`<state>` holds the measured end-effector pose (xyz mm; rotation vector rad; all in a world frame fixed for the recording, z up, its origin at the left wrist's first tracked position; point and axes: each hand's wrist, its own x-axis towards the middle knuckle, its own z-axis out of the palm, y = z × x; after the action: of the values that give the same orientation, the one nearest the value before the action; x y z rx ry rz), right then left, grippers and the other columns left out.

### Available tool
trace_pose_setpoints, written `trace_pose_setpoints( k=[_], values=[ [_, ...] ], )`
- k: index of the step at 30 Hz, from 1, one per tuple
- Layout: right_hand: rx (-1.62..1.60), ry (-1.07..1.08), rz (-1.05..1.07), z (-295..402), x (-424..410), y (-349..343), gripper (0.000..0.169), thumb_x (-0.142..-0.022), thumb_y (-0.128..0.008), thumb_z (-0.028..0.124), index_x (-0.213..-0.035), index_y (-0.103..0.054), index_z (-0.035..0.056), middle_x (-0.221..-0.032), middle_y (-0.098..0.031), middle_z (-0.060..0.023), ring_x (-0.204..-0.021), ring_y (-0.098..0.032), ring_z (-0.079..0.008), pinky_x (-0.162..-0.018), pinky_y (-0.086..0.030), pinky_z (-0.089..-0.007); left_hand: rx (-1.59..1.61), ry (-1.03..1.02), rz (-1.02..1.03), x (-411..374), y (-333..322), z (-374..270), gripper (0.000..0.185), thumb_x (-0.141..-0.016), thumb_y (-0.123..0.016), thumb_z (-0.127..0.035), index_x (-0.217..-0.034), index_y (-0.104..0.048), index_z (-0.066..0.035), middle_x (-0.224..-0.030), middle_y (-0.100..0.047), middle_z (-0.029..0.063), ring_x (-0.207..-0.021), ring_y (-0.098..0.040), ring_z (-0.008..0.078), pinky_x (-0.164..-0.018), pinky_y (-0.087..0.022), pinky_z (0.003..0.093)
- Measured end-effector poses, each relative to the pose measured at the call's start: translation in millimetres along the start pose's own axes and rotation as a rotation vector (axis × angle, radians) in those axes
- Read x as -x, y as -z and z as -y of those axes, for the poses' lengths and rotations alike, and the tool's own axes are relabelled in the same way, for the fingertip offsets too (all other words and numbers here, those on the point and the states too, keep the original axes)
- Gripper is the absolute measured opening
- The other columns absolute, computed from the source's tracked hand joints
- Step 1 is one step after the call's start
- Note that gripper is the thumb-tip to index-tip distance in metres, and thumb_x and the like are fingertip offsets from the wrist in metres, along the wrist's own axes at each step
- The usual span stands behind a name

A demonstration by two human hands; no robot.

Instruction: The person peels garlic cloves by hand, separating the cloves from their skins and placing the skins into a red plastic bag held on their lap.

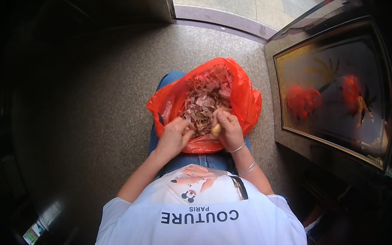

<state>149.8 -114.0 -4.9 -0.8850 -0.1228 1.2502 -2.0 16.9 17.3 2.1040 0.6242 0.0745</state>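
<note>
A red plastic bag [247, 103] rests open on my lap, filled with thin, papery flakes [204, 99] in pinkish and brown tones. Over its near right side, my right hand [228, 124] is closed with thumb and forefinger together. A small yellowish, rounded thing [215, 130] sticks out from that hand; blur hides exactly what it is. My left hand [176, 135] hangs over the near left side of the bag, fingers curled towards the flakes. Whether those fingertips pinch anything is hidden.
Below the bag are my jeans [171, 78] and a speckled floor [116, 93]. To the right, a dark framed panel with a red-and-gold picture [332, 93] stands close by. A door sill [224, 21] crosses ahead, with paler paving [236, 2] beyond it.
</note>
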Motion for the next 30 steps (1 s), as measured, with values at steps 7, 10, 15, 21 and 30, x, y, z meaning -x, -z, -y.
trace_pose_setpoints(
  k=[7,10,15,21,30],
  values=[
    [-0.23,-0.102,0.028,-2.1,-3.1,-5.9,0.022,-0.098,-0.048,0.025,-0.088,-0.051,0.0057,-0.084,-0.053,-0.0076,-0.065,-0.054,-0.0124,-0.052,-0.05,-0.0211,-0.519,-0.168,-0.084,-23.6,-11.9,11.7,0.026,-0.077,-0.06,-0.006,-0.102,-0.062,-0.012,-0.08,-0.056,0.0103,-0.072,-0.065,0.0289,-0.056,-0.051,0.0403],
    [-0.269,-0.107,0.032,0.2,1.1,-1.4,0.015,-0.096,-0.051,0.019,-0.089,-0.052,0.0055,-0.083,-0.055,-0.0075,-0.065,-0.056,-0.0114,-0.053,-0.053,-0.0216,-0.602,-0.121,-0.089,-29.4,-14.5,20.1,0.024,-0.077,-0.057,-0.006,-0.101,-0.057,-0.013,-0.082,-0.056,0.0094,-0.069,-0.065,0.0287,-0.053,-0.051,0.0412],
    [-0.103,-0.127,-0.026,0.0,-0.8,0.0,0.012,-0.094,-0.055,0.017,-0.09,-0.053,0.0055,-0.083,-0.058,-0.006,-0.063,-0.058,-0.0105,-0.052,-0.052,-0.0214,-0.606,-0.16,-0.085,-41.7,-27.5,18.0,0.017,-0.078,-0.056,-0.007,-0.095,-0.056,-0.01,-0.083,-0.057,0.0105,-0.07,-0.065,0.0288,-0.052,-0.051,0.0417],
    [0.145,-0.082,-0.094,6.8,3.3,2.2,0.01,-0.09,-0.061,0.011,-0.096,-0.055,0.0049,-0.078,-0.058,-0.0027,-0.058,-0.056,-0.0084,-0.05,-0.049,-0.0191,-0.402,-0.076,0.028,-38.7,-0.9,12.0,0.015,-0.077,-0.06,-0.009,-0.092,-0.06,-0.006,-0.083,-0.059,0.0133,-0.078,-0.064,0.034,-0.064,-0.051,0.0423],
    [0.584,0.035,0.007,12.9,5.2,-12.6,0.027,-0.083,-0.071,0.012,-0.104,-0.058,0.0011,-0.074,-0.056,0.0019,-0.057,-0.051,-0.0031,-0.047,-0.039,-0.0179,0.349,0.035,0.221,-30.2,13.6,-10.3,0.028,-0.095,-0.053,-0.025,-0.101,-0.064,0.001,-0.09,-0.066,0.0183,-0.081,-0.065,0.0259,-0.071,-0.049,0.0347]
  ],
)
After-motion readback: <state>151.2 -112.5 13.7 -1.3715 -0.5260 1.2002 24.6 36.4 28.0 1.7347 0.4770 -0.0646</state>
